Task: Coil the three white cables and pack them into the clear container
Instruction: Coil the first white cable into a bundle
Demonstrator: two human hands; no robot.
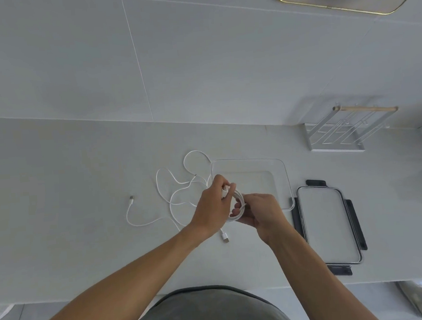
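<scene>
Head view puts both hands together over the pale countertop (pixel 56 197), and I read everything from that grip. My left hand (pixel 210 208) has its fingers curled round a white plug at the top of a coiled cable (pixel 238 205), pinching it near the thumb. My right hand (pixel 262 211) is clenched on the lower side of the same coil, fingers wrapped under the loops. A free end of that cable hangs below the left hand, and its connector (pixel 225 237) lies on the counter just under the grip.

Left of the grip, the loose cables (pixel 174 188) lie in tangled loops on the counter, with one USB plug (pixel 131 198) well out to the far left. I cannot tell which strand belongs to which cable in the tangle.

Just behind and right of the grip sits the clear container (pixel 286 179), with nothing inside that I can make out. Further right of the grip, its lid (pixel 328 223) with dark clips lies flat on the counter. Well beyond that stands a white wire rack (pixel 339 129) against the wall.
</scene>
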